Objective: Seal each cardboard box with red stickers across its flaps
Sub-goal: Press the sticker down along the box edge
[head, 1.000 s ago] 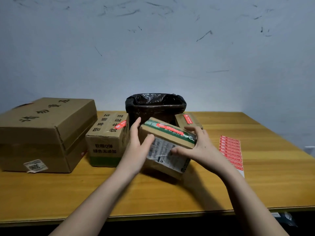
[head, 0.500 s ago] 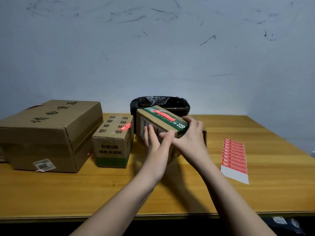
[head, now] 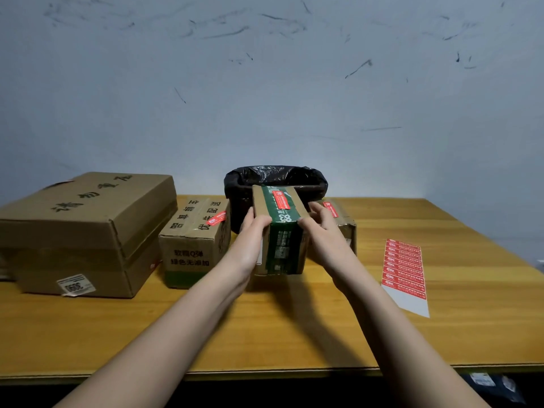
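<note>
Both hands hold the small box (head: 279,231) upright at table (head: 294,334) centre — left hand (head: 250,242) grips its left side with the thumb on the top edge, right hand (head: 321,234) grips the right side. One red sticker (head: 281,200) lies along the green tape on its top. Bin (head: 275,179) stands just behind. A second box (head: 343,228) is to the right, partly hidden; a medium box (head: 194,240) and a large box (head: 85,231) are at left. Sticker sheet (head: 404,269) lies flat well to the right — apart from both hands.
</note>
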`<state>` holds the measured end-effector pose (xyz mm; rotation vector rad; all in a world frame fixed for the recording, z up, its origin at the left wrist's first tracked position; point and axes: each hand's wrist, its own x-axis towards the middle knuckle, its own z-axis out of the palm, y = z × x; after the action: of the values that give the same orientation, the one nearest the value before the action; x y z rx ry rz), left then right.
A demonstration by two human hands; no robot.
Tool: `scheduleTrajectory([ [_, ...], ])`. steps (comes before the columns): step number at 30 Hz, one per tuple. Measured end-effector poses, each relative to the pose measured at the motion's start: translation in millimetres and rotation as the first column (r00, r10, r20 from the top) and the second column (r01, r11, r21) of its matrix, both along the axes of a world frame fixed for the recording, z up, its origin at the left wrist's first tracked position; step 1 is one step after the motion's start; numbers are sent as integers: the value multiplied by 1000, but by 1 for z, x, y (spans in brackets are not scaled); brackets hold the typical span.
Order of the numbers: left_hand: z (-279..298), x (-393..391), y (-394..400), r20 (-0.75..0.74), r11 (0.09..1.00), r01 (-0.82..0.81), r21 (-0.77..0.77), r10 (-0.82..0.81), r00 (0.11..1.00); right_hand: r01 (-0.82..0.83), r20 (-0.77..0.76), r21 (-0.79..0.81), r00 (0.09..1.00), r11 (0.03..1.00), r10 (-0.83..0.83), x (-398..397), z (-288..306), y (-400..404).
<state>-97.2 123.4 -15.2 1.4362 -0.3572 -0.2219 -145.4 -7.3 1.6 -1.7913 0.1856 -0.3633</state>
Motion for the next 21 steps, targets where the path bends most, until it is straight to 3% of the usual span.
scheduleTrajectory([
  [8, -15, 24, -9, -88, 998, -17, 66, 23, 996, 22, -83, -222, 996, 975, -41, 9, 1, -4],
  [13, -27, 38, -20, -117, 998, -8, 69, 16, 993, 27, -95, -446, 993, 895, -77, 13, 0, -9],
  [17, -34, 47, -30, -121, 999, -28, 32, 31, 992, 111, -42, -724, 978, 680, -205, 20, -4, -8],
  [21, -41, 59, -38, -141, 999, -35, -3, 34, 989, 144, -2, -828, 966, 542, -259, 27, -6, -10],
])
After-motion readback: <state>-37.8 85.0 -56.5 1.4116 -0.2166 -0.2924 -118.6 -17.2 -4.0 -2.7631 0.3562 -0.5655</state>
